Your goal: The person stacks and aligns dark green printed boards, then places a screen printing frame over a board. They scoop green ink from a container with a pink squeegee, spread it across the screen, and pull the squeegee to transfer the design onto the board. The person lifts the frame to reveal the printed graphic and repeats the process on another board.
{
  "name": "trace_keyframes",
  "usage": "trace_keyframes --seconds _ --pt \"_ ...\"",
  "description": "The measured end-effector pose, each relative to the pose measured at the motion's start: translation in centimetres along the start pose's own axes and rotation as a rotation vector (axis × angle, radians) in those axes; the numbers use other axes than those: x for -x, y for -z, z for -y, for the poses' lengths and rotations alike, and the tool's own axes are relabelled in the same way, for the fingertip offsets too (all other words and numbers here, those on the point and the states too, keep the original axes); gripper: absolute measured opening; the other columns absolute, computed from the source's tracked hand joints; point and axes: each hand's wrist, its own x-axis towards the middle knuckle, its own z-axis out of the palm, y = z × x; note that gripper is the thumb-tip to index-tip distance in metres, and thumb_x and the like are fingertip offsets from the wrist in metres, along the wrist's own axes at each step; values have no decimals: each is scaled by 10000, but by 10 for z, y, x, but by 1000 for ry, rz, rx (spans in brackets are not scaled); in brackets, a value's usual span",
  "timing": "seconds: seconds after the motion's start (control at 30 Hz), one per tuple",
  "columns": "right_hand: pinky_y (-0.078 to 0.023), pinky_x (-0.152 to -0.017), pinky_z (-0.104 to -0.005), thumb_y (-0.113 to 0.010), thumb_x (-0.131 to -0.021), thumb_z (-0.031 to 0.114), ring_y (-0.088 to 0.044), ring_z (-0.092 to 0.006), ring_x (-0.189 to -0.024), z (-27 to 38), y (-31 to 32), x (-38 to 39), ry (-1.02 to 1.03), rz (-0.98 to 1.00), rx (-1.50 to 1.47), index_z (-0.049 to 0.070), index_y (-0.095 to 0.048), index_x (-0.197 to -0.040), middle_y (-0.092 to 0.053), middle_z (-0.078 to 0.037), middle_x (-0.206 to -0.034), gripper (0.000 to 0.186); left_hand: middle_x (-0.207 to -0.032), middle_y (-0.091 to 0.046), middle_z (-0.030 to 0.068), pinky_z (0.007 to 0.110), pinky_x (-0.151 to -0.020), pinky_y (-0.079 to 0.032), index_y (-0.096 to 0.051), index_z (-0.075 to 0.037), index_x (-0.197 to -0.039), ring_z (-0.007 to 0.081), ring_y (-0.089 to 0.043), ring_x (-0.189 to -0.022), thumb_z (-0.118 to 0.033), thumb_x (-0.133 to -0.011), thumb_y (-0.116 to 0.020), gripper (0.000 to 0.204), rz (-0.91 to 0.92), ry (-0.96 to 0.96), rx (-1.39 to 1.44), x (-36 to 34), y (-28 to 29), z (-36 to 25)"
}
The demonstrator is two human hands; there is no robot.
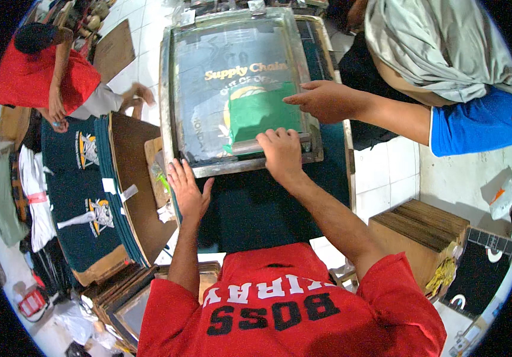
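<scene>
A screen-printing frame (pixel 167 89) lies over dark green cloth (pixel 250 211) spread on a board. Lettering and part of a picture show through its mesh. A block of bright green ink (pixel 262 110) covers the mesh right of its middle. My right hand (pixel 282 156) is closed on the handle of a squeegee (pixel 247 146) at the near edge of the ink; its blade is hidden. My left hand (pixel 188 191) rests with fingers outstretched on the frame's near left corner, holding nothing. A co-worker's hand (pixel 321 100) reaches in from the right, fingers pointing over the ink.
Left of the frame, printed dark green cloths (pixel 83 184) lie on boards. Another person in red (pixel 47 65) stands at the far left. A co-worker's blue sleeve (pixel 476 125) is at the right. Stacked brown boards (pixel 416 238) stand at the lower right, and more frames (pixel 131 303) at the lower left.
</scene>
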Motion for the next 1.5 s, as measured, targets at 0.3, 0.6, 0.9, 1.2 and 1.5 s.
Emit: trace_keyframes --seconds 0.3,0.6,0.9,1.2,1.5 --pt "-440 -893 -444 -647 -838 84 -613 -265 -978 1 -3 8 21 20 40 144 -679 -1050 -641 -30 -967 222 -1653 -220 317 597 -1245 -161 -325 58 -1566 482 -190 -1543 -508 -936 -685 920 -93 -14 56 3 -6 4" --pt "-449 -930 -447 -737 -747 96 -618 -265 -1011 5 0 8 14 -19 34 151 -680 -1071 -662 -41 -1022 333 -1637 -278 311 563 -1248 -193 -384 53 -1546 461 -234 -1538 -519 -955 -654 866 -110 -31 38 1 -3 8" --pt "-428 -897 -440 -698 -779 69 -624 -254 -984 12 -6 -42 -97 -179 -51 153 -702 -1081 -696 -21 -992 314 -1624 -307 310 573 -1230 -239 -415 21 -1538 482 -267 -1517 -518 -967 -644 817 -40 -56 -54 -5 -2 10" --pt "-409 -902 -447 -715 -748 35 -615 -256 -1026 1 -17 -91 -158 -172 -58 166 -712 -1118 -708 -19 -1029 392 -1630 -285 311 579 -1237 -221 -397 18 -1542 495 -242 -1521 -466 -971 -659 793 -14 -48 -65 -5 5 6" --pt "-432 -873 -471 -678 -771 34 -622 -296 -997 17 -8 -75 -128 -99 -83 141 -700 -1093 -699 -50 -1003 341 -1634 -282 308 594 -1222 -243 -420 15 -1529 486 -258 -1521 -446 -953 -687 785 -65 -38 -13 -3 3 5"
